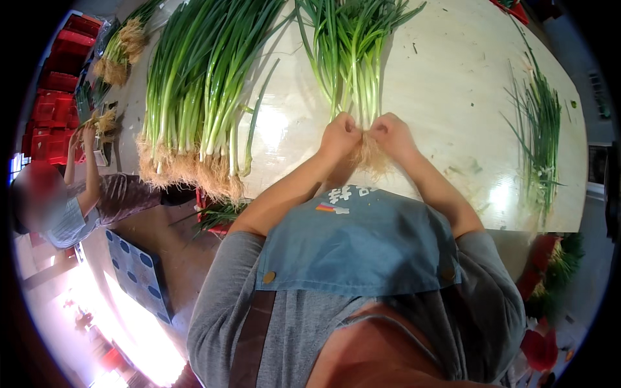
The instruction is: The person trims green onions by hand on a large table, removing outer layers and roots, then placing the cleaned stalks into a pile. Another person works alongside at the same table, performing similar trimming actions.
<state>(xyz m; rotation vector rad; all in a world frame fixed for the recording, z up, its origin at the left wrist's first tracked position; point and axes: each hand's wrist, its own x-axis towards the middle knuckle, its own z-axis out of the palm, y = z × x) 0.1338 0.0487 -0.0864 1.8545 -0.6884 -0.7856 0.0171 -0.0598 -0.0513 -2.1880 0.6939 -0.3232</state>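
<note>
A bunch of green onions (359, 82) lies in front of me, its green tops pointing away and its pale roots (371, 155) towards my apron. My left hand (341, 135) is curled at the left side of the stalk bases, just above the roots. From the right, my right hand (394, 136) pinches the same bunch at that height. The fingertips are partly hidden, so the exact grip of each is hard to see. To the left, a wide row of green onions (194, 106) rests with roots at the table's near edge.
The pale table (436, 97) has small leaf scraps on it. More thin green stalks (541, 140) lie at its right edge. Another person (87, 194) handles rooted stalks at the far left, near stacked red crates (53, 121). A blue-grey slotted panel (138, 276) stands lower left.
</note>
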